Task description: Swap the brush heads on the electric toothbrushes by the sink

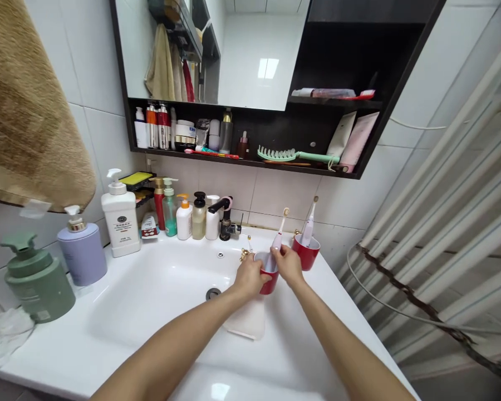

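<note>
Left hand grips the red cup; right hand pinches its electric toothbrush; tilting could spill both into the sink.

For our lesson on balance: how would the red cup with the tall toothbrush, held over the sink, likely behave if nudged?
The red cup looks small and light, so it would probably slide easily on the glossy sink rim. Its toothbrush leans well above the rim, likely making it tippy. Both the left hand and right hand steady it.

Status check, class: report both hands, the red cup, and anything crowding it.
Left hand grips red cup. Right hand on toothbrush in it. Second red cup close behind.
</note>
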The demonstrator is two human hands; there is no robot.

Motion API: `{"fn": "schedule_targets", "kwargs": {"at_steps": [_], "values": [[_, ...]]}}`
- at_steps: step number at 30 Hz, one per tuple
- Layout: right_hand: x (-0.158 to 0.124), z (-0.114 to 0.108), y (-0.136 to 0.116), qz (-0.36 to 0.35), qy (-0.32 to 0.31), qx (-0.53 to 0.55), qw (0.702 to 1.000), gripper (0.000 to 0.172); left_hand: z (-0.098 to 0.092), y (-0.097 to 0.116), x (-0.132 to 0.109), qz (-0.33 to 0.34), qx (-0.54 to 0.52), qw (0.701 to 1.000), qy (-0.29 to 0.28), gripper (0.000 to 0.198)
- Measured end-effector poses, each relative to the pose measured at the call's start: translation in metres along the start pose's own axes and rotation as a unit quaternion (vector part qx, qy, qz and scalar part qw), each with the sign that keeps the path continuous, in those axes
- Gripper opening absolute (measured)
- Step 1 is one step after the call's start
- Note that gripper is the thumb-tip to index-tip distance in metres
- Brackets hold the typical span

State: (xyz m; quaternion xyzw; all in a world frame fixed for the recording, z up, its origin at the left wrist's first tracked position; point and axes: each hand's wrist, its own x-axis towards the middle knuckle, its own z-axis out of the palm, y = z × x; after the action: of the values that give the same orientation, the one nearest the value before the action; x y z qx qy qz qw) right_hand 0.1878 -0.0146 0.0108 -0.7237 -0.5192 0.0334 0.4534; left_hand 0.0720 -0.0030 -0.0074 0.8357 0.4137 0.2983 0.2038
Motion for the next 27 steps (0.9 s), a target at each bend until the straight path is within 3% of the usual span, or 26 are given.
{"fn": "schedule_targets", "kwargs": {"at_steps": [6, 12, 20, 27], "values": [[0.069, -0.007, 0.009, -0.001, 0.01, -0.05, 0.999, 0.027, 0.016, 0.013, 0.064, 0.022, 0.002, 0.999, 0.031, 0.017], [0.109, 0.006, 0.023, 0.02, 0.028, -0.101, 0.994, 0.024, 0.038, 0.011, 0.105, 0.009, 0.006, 0.999, 0.034, 0.016], [0.122, 0.019, 0.029, 0.041, 0.044, -0.131, 0.99, 0.022, 0.045, 0.012, 0.123, -0.015, -0.017, 0.999, 0.024, 0.022], [0.111, 0.005, 0.016, 0.047, 0.084, -0.1, 0.99, 0.041, 0.022, 0.01, 0.107, -0.014, -0.114, 0.993, 0.021, 0.047]]}}
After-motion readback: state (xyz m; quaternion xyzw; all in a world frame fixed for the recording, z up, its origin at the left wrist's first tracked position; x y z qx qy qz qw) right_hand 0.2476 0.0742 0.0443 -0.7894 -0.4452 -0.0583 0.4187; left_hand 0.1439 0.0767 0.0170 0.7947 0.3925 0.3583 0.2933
